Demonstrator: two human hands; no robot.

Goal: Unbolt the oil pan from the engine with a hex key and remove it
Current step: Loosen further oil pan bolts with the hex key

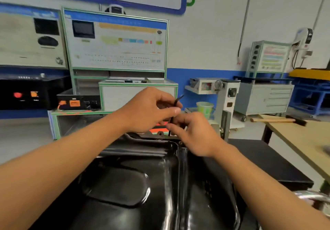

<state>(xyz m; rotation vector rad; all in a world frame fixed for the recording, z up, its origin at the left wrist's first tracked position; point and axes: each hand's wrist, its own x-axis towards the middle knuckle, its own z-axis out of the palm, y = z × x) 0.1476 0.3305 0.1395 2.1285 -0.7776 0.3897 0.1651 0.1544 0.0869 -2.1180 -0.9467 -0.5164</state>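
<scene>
Oil pan (125,185): black, glossy, in the near foreground.
Hex key (171,120): black, L-shaped, long arm upright, tip down at the pan's far edge.
Left hand (150,110): pinches the key near its bend.
Right hand (193,136): fingers curled round the key's lower shaft.
Cup (205,107): green, beyond the hands.
Hammer (278,120): lies at the far edge of the table (303,140), right.

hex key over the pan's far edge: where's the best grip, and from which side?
Take the hex key at its bend, from the left, as the left hand does: the long shaft stands near upright, tip down at the far flange of the oil pan, so the short arm jutting up-right is the lever. The right hand pinches the lower shaft, steadying it.
</scene>
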